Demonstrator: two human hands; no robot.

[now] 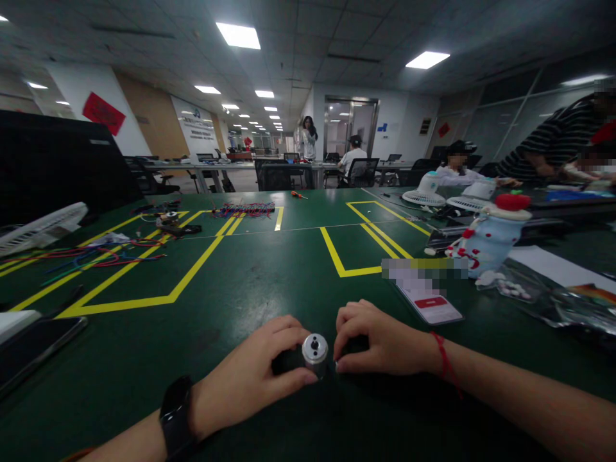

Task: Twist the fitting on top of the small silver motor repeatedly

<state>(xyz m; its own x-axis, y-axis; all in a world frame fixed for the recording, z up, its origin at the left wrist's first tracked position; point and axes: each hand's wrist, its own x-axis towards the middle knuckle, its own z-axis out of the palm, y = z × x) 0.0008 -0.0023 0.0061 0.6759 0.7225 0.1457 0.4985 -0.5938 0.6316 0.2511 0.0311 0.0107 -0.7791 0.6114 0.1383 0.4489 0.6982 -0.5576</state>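
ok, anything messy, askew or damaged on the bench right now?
Nothing damaged or spilled. Loose coloured wires sprawl across the yellow floor-tape lines at far left. Left hand and right hand rest on the green table, holding a small metal cylinder between them.

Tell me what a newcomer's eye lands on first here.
At the near edge of the green table, the left hand and right hand meet around a small silver metal cylinder. Bright yellow tape lines cross the table behind them. To the right stands a snowman figure with a red hat; coloured wires lie at left.
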